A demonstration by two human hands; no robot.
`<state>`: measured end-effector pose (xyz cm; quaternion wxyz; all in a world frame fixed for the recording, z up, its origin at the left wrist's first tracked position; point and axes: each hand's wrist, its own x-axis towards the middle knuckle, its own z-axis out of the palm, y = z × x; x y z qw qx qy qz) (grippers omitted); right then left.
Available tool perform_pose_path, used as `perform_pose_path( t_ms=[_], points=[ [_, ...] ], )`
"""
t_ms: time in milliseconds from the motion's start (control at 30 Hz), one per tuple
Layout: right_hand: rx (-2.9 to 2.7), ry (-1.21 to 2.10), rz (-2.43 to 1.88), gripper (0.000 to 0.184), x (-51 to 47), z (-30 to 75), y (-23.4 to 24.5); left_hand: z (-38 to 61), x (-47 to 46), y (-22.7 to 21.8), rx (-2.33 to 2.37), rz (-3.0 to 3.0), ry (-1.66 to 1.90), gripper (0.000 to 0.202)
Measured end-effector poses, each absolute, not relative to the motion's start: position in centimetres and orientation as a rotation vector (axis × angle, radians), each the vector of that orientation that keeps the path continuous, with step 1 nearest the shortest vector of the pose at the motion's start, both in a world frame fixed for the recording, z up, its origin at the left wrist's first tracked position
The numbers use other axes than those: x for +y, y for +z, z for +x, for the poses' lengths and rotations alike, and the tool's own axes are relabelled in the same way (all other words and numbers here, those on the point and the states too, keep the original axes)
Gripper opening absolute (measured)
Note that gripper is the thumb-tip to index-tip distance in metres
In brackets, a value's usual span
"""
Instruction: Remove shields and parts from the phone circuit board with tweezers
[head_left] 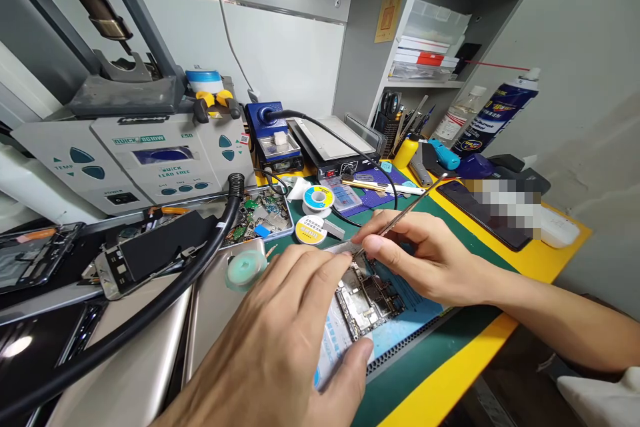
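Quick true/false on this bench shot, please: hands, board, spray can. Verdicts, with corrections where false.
1. The right hand holds long steel tweezers. True.
2. The left hand holds a soldering iron. False: it rests on the circuit board, with no iron visible.
3. The circuit board lies on a blue printed sheet. True.
4. The spray can stands at the bench's left. False: it stands at the far right.

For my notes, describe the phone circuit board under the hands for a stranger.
On the green mat, a pale blue printed sheet lies nearest the person. The silver-shielded circuit board sits on it between left hand and right hand, steel tweezers at its edge, unlike the boards in the tray.
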<state>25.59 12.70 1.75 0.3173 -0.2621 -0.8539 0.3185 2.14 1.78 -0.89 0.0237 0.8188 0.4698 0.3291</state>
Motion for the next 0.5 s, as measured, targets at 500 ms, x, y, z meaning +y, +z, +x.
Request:
perform_pose_path(
  t_ms=[500],
  points=[
    [-2.219, 0.836, -0.773, 0.019, 12.45, 26.15, 1.74, 1.47, 1.52, -1.13, 1.504, 2.532, 0.896, 0.065]
  ],
)
